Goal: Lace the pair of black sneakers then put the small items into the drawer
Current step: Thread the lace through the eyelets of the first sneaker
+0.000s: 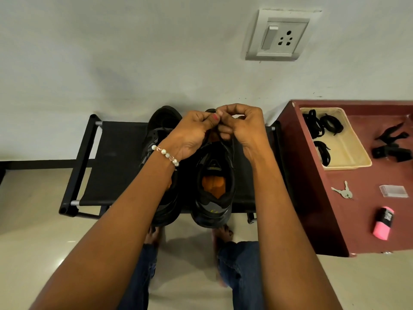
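1. Pinching a black lace [224,139] between curled fingertips: left hand [192,133] and right hand [241,128], knuckles nearly touching above the front of the right-side sneaker [214,186].
2. Lace only partly visible, running down from the pinch toward the eyelets; exact threading hidden by the fingers.
3. Directly beneath the grip: that sneaker, toe pointing away, heel toward the person, orange insole showing in the opening.
4. Just left of the grip, partly under the left wrist: second black sneaker [161,130], parallel to the first and touching or nearly touching it.
5. Both forearms extended forward and converging; beaded bracelet [165,154] on the left wrist.
6. Under both shoes: black fabric shoe rack [116,162] against the wall.
7. Well right of the grip: maroon cabinet top [362,198] carrying a cream tray [353,153] with black lace bundles [321,126].
8. Nearer than the tray on the same top: keys [343,191], small clear box [393,191], pink and black item [383,223].
9. Right of the tray: black clip-like pieces [391,142], kind unclear.
10. Above, on the wall: switch and socket plate [279,36].
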The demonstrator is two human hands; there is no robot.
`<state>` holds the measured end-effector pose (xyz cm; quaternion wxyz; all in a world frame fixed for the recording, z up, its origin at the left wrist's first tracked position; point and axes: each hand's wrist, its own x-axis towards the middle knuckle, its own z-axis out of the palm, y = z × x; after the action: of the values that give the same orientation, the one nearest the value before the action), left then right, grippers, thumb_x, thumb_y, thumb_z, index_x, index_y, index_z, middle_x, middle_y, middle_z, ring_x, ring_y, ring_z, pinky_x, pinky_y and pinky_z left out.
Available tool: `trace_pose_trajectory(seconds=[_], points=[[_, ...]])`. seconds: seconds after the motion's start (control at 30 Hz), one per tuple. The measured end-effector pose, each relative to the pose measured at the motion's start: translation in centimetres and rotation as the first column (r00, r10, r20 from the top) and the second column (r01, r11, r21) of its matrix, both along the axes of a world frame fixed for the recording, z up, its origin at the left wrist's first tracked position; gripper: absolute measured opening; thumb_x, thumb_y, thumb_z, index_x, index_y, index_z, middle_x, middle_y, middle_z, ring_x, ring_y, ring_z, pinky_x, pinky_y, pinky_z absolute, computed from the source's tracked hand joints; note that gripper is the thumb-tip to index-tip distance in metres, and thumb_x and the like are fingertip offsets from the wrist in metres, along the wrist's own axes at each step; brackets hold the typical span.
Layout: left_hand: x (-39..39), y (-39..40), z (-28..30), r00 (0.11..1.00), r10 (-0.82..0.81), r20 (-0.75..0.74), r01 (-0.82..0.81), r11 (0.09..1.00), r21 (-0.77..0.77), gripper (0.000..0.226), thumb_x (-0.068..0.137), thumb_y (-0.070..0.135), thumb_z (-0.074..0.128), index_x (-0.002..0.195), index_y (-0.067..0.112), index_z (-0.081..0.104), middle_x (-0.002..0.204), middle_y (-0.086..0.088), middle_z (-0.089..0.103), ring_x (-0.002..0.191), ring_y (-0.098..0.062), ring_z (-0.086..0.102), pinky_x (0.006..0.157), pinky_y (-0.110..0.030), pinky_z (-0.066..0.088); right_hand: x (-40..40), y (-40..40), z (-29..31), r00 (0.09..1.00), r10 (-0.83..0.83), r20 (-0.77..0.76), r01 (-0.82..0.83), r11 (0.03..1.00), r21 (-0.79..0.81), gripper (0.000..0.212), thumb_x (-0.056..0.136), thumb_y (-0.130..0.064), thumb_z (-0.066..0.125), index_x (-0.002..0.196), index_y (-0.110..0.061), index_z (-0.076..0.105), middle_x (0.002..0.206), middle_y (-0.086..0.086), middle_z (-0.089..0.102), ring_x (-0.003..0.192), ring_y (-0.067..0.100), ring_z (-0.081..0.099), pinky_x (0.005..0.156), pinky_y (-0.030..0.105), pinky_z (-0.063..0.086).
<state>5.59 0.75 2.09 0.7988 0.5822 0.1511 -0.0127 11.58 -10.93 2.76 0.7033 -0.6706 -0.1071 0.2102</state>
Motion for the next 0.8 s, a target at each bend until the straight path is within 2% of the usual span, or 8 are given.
trace_pose_trajectory(seconds=[0.07,0.17,0.3,0.4,0.47,0.53,0.67,0.8], points=[[0.4,-0.1,0.4,0.998,0.055,-0.041,-0.055,0.998,0.009,0.029,0.101,0.014,0.046,0.087,0.000,0.067,0.071,-0.012,0.071,0.064,-0.022,0.069,0.065,-0.029,0.057,-0.2,-0.4,0.2,0.995,-0.033,-0.099,0.042,0.994,0.098,0.011,0.094,-0.008,0.062,0.098,0.002,0.065,0.067,0.006,0.058,0.047,0.010,0.047,0.045,0.022,0.042],[1.5,0.5,2.7,0.981,0.165,-0.098,-0.176,0.978,-0.115,0.034,0.104,0.019,0.039,0.084,0.002,0.061,0.070,-0.012,0.071,0.065,-0.023,0.070,0.073,-0.037,0.058,-0.2,-1.6,-0.4,0.998,-0.023,-0.058,0.022,1.000,-0.016,0.027,0.093,-0.018,0.065,0.115,-0.003,0.063,0.097,0.009,0.069,0.075,0.005,0.067,0.061,0.014,0.050],[3.0,2.0,8.5,0.980,0.189,-0.064,-0.197,0.963,-0.181,0.033,0.106,0.022,0.035,0.087,0.006,0.057,0.074,-0.010,0.074,0.071,-0.022,0.072,0.080,-0.036,0.056,-0.8,-3.0,-2.6,0.981,0.194,-0.001,-0.182,0.919,-0.350,0.060,0.079,-0.019,0.079,0.133,-0.009,0.056,0.122,0.006,0.061,0.111,0.015,0.056,0.092,0.025,0.048],[3.7,2.0,13.2,0.979,0.204,-0.007,-0.200,0.949,-0.243,0.030,0.105,0.021,0.039,0.090,0.005,0.059,0.080,-0.012,0.074,0.076,-0.026,0.073,0.075,-0.035,0.059,-1.5,-2.7,-3.2,0.978,0.206,0.038,-0.169,0.883,-0.437,0.061,0.077,-0.023,0.082,0.131,-0.010,0.059,0.118,0.000,0.063,0.119,0.021,0.053,0.101,0.039,0.047],[4.0,1.8,16.1,0.974,0.222,0.051,-0.190,0.916,-0.353,0.028,0.104,0.019,0.041,0.091,0.004,0.060,0.082,-0.014,0.073,0.075,-0.027,0.072,0.074,-0.036,0.060,-2.1,-2.0,-2.7,0.974,0.208,0.088,-0.140,0.864,-0.484,0.059,0.078,-0.021,0.081,0.131,-0.011,0.057,0.110,-0.005,0.062,0.119,0.022,0.054,0.099,0.036,0.048],[4.3,1.6,18.0,0.968,0.229,0.103,-0.174,0.906,-0.387,0.029,0.104,0.018,0.040,0.091,0.002,0.060,0.081,-0.015,0.073,0.073,-0.027,0.072,0.072,-0.038,0.060,-2.3,-1.6,-2.5,0.966,0.190,0.173,-0.074,0.850,-0.522,0.074,0.077,-0.019,0.083,0.141,-0.014,0.047,0.130,0.001,0.057,0.129,0.023,0.048,0.104,0.030,0.042],[4.1,1.2,18.4,0.970,0.236,0.051,-0.199,0.899,-0.389,0.029,0.105,0.013,0.038,0.090,0.000,0.059,0.077,-0.017,0.072,0.066,-0.029,0.071,0.069,-0.041,0.059,-2.2,-0.1,0.7,0.990,0.049,0.131,-0.036,0.994,-0.100,0.083,0.083,-0.017,0.077,0.152,-0.018,0.029,0.152,0.000,0.041,0.137,0.008,0.039,0.111,0.028,0.035],[4.2,1.9,17.4,0.941,0.337,0.001,-0.296,0.826,-0.480,0.032,0.105,0.014,0.035,0.088,-0.002,0.057,0.070,-0.018,0.070,0.060,-0.030,0.069,0.069,-0.042,0.057,-1.3,0.9,2.1,0.970,0.240,0.031,-0.242,0.965,0.101,0.028,0.103,-0.018,0.047,0.121,-0.003,0.062,0.091,0.006,0.067,0.092,0.018,0.064,0.094,0.034,0.048]])
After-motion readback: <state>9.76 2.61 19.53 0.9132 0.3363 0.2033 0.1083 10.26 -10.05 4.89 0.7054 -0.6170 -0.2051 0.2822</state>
